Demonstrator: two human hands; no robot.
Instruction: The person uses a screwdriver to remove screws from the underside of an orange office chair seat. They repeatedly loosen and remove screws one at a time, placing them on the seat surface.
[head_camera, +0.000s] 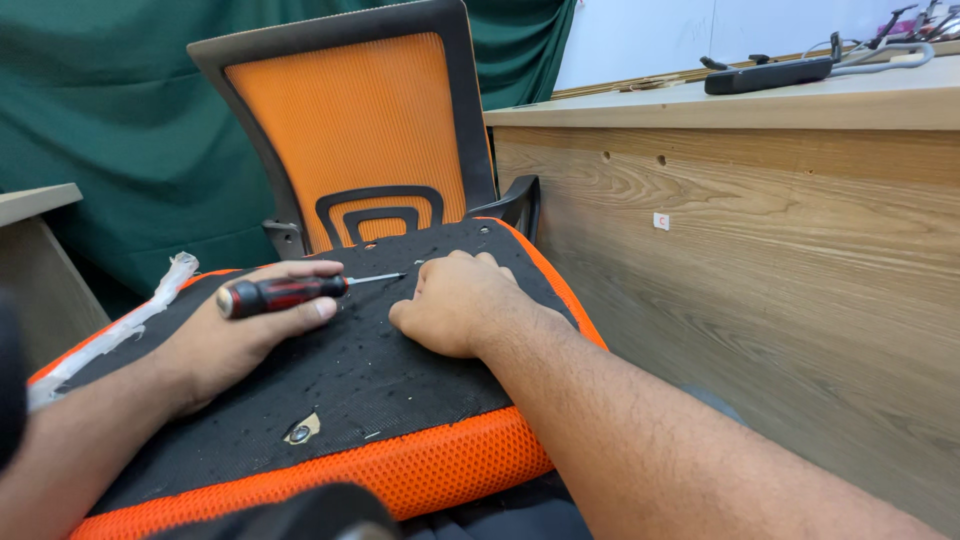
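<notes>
head view looks down on an upturned orange chair seat (440, 470) with its black fabric underside (380, 370) facing up. left hand (235, 340) grasps a screwdriver (285, 293) with a red and black handle, fingers wrapped around it, shaft pointing right toward the right hand (460, 305). right hand rests knuckles up on the black fabric, fingers curled down at the tool's tip; what they pinch is hidden. a screw head (299, 433) shows near the seat's near edge. orange mesh backrest (350, 140) stands far, wooden desk panel (760, 270) right.
</notes>
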